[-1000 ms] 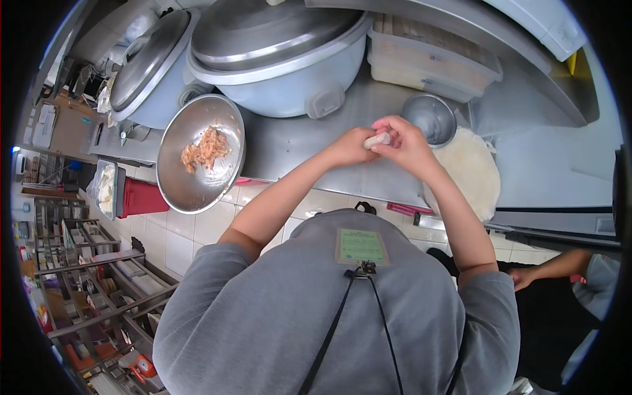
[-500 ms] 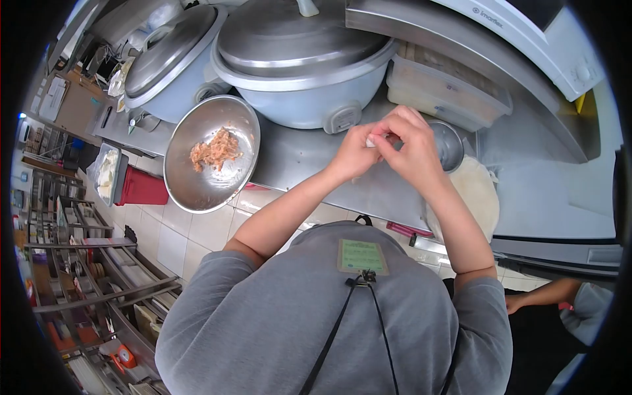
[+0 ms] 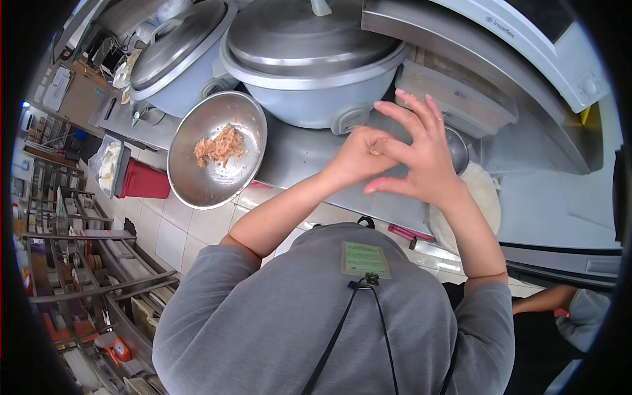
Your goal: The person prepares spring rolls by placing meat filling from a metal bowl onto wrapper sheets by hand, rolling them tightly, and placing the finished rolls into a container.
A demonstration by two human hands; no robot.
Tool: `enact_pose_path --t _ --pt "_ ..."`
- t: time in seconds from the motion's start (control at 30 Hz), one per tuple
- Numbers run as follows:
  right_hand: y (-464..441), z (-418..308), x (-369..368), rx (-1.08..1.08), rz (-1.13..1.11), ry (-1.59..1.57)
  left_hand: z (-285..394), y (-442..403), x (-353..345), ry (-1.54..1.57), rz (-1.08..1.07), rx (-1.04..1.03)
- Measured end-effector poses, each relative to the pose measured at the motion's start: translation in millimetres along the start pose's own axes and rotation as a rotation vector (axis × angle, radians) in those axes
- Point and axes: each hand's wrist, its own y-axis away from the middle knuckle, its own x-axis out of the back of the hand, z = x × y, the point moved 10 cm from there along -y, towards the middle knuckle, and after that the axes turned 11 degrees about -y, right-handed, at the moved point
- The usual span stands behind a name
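My left hand (image 3: 357, 155) is closed, its fingers curled around something small and pale that is mostly hidden. Over it, my right hand (image 3: 421, 155) has its fingers spread, with one finger at the left hand's closed fingertips. Both hands are above the steel counter (image 3: 289, 155). To the left, a metal bowl (image 3: 184, 181) holds a lump of pinkish-orange minced filling (image 3: 220, 146). Under my right forearm lies a flat, round, pale sheet (image 3: 484, 197), partly covered. A small metal bowl (image 3: 457, 150) shows behind my right hand.
Two large lidded cookers (image 3: 296, 99) (image 3: 178, 79) stand along the back. A clear plastic container (image 3: 461, 95) sits under a steel shelf (image 3: 487, 62). At left are a red bin (image 3: 143, 180) and a tub of white contents (image 3: 108, 168). Another person's arm (image 3: 543, 300) appears at right.
My right hand has opened from a pinch at the left fingertips, its fingers now spread. My left hand stays closed in nearly the same place. The view has shifted slightly.
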Motion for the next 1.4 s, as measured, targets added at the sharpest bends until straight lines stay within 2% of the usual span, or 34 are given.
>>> enact_pose_path --t 0.03,0.1,0.13,0.2,0.27,0.33,0.5,0.57,0.63,0.73,0.8,0.83,0.9,0.93,0.97,1.0,1.03,1.07,1.1,1.13,1.17,1.2,1.27,1.3,1.33,1.4 --pt "-1.2 -0.3 2.4 -0.001 0.000 0.000 2.5 0.5 -0.3 0.082 0.038 -0.021" --pt "-4.2 -5.0 24.1 0.031 0.147 0.008 7.0 2.2 1.4 0.164 0.070 -0.042" --pt "-3.3 -5.4 21.2 0.030 0.147 0.007 12.6 2.9 6.2 0.186 0.095 -0.065" --pt "-2.0 -5.4 -2.2 0.009 0.002 0.009 16.5 4.6 9.5 0.206 0.118 -0.087" --pt "-3.7 -7.6 13.8 -0.001 0.065 -0.002 16.8 5.5 13.0 0.285 0.153 -0.097" --pt "-2.5 -8.3 22.8 -0.008 0.125 -0.017 15.9 4.7 14.4 0.245 0.130 -0.091" --pt "-6.6 -8.8 10.0 0.024 0.047 0.010 15.0 2.3 10.5 0.020 0.095 -0.057" --pt "-10.5 -10.2 17.4 0.030 0.093 -0.044 25.5 2.2 18.4 0.250 0.154 -0.061" --pt "-12.0 -10.8 20.1 0.039 0.140 -0.098 15.2 1.7 17.0 0.223 0.147 -0.058" --pt "-13.1 -10.6 4.9 0.045 0.043 -0.028 20.7 3.4 20.1 0.242 0.165 -0.079" --pt "-14.7 -14.3 22.3 0.083 0.162 -0.038 20.2 3.3 22.5 0.289 0.191 -0.101" --pt "-14.9 -13.4 19.7 0.084 0.162 -0.041 14.5 1.4 21.3 0.228 0.191 -0.120" --pt "-14.3 -10.8 -5.6 0.091 0.008 0.025 15.4 2.2 23.9 0.165 0.185 -0.139" --pt "-13.6 -5.8 -7.0 0.090 0.008 0.025 11.1 2.8 29.2 0.322 0.151 -0.032" --pt "-10.9 13.1 6.6 -0.010 0.148 -0.249 6.8 5.3 33.6 0.479 0.115 0.077" --pt "-3.8 33.8 16.0 -0.114 0.286 -0.525 11.3 6.1 50.8 0.551 0.158 0.069" --pt "0.0 37.8 13.5 -0.115 0.255 -0.570 10.4 4.9 68.6 0.625 0.204 0.060" --pt "7.5 41.1 6.7 -0.114 0.255 -0.570 12.7 -0.6 86.5 0.863 0.211 -0.089" --pt "22.4 63.6 -25.9 -0.349 0.168 -0.823 14.1 -1.9 104.5 1.099 0.215 -0.243" --pt "41.2 78.1 -60.7 -0.586 0.073 -1.069 9.2 2.1 110.5 1.098 0.213 -0.246" --pt "51.4 81.2 -75.5 -0.663 0.071 -1.241 -11.7 8.5 121.1 1.302 0.343 -0.187" --pt "51.4 82.5 -72.4 -0.662 0.073 -1.240 -33.9 16.4 125.8 1.503 0.476 -0.121" --pt "50.0 84.1 -63.2 -0.675 0.150 -1.449 -56.3 26.7 117.0 1.603 0.460 -0.085" --pt "46.4 85.1 -58.7 -0.677 0.153 -1.449 -68.7 32.4 108.0 1.704 0.443 -0.045" --pt "41.3 90.5 -48.0 -0.668 0.174 -1.328 -75.3 39.4 103.3 1.706 0.438 -0.042" --pt "29.5 91.3 -27.5 -0.661 0.196 -1.203 -102.8 55.4 91.7 1.399 0.503 0.157"
